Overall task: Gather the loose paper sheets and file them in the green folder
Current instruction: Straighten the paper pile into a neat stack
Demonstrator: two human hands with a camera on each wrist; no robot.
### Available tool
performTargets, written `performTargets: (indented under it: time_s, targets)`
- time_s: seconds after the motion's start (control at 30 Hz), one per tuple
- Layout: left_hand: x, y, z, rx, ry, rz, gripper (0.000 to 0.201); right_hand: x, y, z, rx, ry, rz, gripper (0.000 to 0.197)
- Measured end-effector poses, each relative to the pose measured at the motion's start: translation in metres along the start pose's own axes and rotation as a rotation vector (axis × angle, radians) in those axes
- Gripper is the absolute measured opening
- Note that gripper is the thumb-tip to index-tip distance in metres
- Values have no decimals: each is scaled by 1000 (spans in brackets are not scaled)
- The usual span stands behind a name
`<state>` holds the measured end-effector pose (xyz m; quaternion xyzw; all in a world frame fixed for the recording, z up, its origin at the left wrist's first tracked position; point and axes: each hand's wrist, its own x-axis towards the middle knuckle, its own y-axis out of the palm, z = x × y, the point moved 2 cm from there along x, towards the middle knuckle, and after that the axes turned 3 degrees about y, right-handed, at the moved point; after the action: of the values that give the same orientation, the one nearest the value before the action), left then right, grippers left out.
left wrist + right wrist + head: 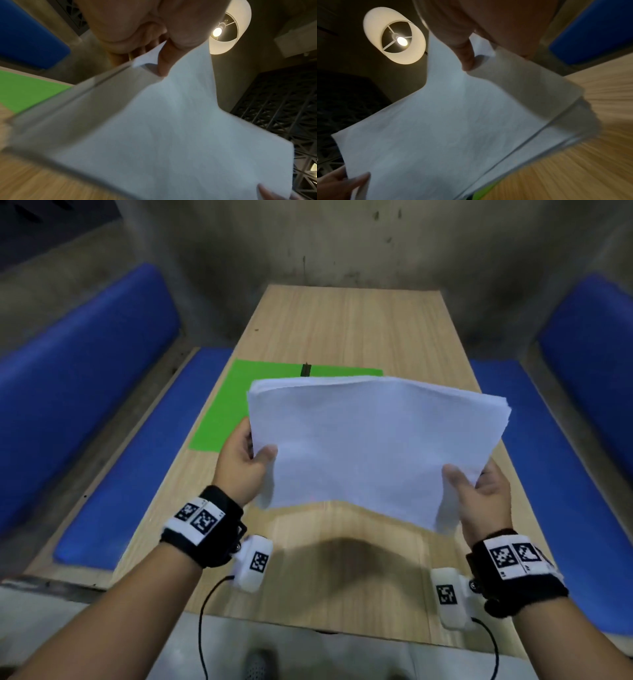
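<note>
Head view: left hand [242,460] and right hand [479,494] each pinch near corner of paper stack [373,440], thumbs on top, fingers beneath. Stack lifted above wooden table [342,323], sagging between hands, shadow under it. Green folder [219,412] lies flat on table, just behind stack's left side, partly hidden by it.

Left wrist view: thumb presses stack corner; sheet edges blurred; folder beyond stack.

Right wrist view: thumb clamps opposite corner; lit ceiling lamp [394,39] above stack.
</note>
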<state>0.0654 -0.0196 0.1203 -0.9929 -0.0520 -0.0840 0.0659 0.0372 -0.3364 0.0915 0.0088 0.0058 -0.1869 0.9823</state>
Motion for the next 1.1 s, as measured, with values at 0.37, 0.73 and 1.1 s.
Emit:
performTargets:
  time_s: [0.37,0.73,1.1]
  targets:
    - [-50,9,53,37,0,-220,35,-30,9,-26,-46,19,5,40]
    - [-13,29,30,9,-42,-513,36,-6,28,-2,47,17,-308,33]
    - [15,22,33,98,47,-488,28,8,25,-1,28,-14,-330,17]
